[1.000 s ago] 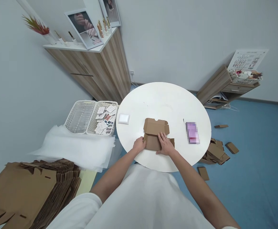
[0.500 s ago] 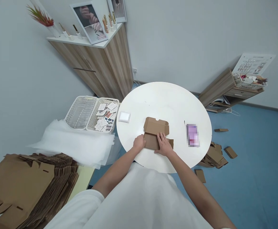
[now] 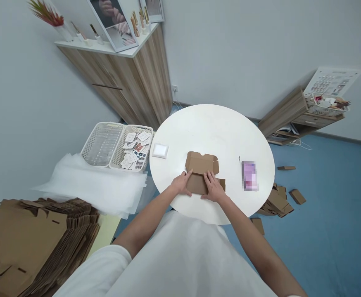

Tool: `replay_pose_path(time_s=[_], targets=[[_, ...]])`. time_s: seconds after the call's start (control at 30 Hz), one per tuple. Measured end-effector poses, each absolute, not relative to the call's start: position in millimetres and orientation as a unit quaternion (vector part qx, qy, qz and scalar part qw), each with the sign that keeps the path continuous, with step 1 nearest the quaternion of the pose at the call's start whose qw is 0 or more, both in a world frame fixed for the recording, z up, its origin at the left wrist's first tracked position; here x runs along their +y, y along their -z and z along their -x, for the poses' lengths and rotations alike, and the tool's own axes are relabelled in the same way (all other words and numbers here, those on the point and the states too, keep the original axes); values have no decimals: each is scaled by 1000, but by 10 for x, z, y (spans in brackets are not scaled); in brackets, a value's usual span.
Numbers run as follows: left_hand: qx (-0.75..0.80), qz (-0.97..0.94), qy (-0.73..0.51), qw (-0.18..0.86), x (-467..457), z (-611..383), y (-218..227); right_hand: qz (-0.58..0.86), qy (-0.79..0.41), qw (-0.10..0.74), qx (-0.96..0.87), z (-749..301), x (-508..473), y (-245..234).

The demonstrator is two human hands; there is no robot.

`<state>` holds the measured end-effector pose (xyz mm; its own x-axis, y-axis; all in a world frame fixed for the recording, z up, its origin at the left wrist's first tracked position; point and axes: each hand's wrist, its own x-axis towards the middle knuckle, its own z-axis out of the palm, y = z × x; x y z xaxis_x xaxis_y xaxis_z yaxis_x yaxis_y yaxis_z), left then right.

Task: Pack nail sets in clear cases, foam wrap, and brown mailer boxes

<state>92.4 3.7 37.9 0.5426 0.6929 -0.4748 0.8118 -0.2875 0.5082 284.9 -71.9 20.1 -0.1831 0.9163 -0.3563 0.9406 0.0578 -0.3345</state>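
Observation:
A brown cardboard box (image 3: 199,184), part folded, lies at the near side of the round white table (image 3: 214,128), its notched lid flap (image 3: 202,162) laid back away from me. My left hand (image 3: 181,183) rests against the box's left side, open, with thumb and fingers spread apart. On the right part of the box, my right hand (image 3: 214,188) is open too, its fingers stretched over the cardboard and its thumb by the near edge. A side flap (image 3: 222,184) sticks out past the right hand. The palms hide the box's side walls.
A small white packet (image 3: 160,151) is at the table's left and a blurred purple item (image 3: 250,175) at its right. Stacked flat cardboard (image 3: 25,231), translucent sheets (image 3: 96,181) and a basket of cards (image 3: 135,150) stand left. Folded boxes (image 3: 278,202) lie on the blue floor.
My left hand has opened from a closed grip at the box's left edge and spread its fingers along that side. The right hand stays nearly in place. The view has shifted slightly.

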Motion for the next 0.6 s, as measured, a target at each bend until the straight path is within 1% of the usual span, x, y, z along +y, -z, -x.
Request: replay_pose_path(time_s=[0.07, 0.13, 0.2, 0.27, 0.3, 0.37, 0.47, 0.53, 0.6], targets=[[467, -800, 75, 369, 46, -929, -353, -634, 254, 8, 731, -2888, -734, -264], [467, -797, 69, 375, 43, -920, -337, -635, 245, -29, 732, -2970, -786, -326], [472, -791, 70, 382, 36, -911, -332, -667, 224, -92, 705, -3094, -880, -362], [476, -785, 73, 389, 31, -907, -333, -743, 206, -171, 614, -3233, -1006, -352], [476, -784, 74, 392, 30, -907, -335, -780, 217, -206, 550, -3296, -1073, -331], [474, -784, 73, 394, 29, -907, -337, -817, 308, -247, 421, -3386, -1199, -270], [465, -791, 72, 390, 30, -910, -334, -794, 437, -280, 317, -3401, -1313, -184], [463, -793, 67, 391, 28, -916, -327, -780, 458, -296, 306, -3351, -1324, -165], [467, -787, 62, 397, 21, -928, -316, -779, 447, -307, 316, -3283, -1298, -184]])
